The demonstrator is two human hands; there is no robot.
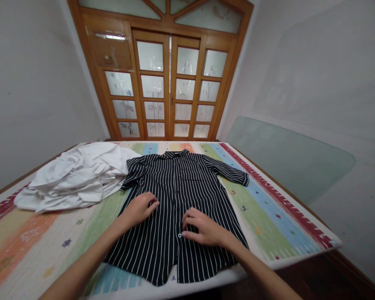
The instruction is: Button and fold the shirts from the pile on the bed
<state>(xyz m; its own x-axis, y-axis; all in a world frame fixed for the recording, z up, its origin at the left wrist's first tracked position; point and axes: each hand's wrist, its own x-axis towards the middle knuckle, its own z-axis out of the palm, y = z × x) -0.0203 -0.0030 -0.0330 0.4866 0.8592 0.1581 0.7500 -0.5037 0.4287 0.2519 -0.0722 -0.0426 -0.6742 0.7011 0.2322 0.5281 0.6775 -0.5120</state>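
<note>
Has the left hand (141, 207) and right hand (203, 227) over the striped shirt (175, 177), fingers (190, 213) bent and loose, right thumb (189, 236) by a button (179, 235). Shows the shirt flat on bright cloth (253, 214), beside a white heap (81, 175).

Both forearms (87, 253) run off the bottom edge, and the right hand (204, 228) hides some striped shirt (162, 179).
</note>
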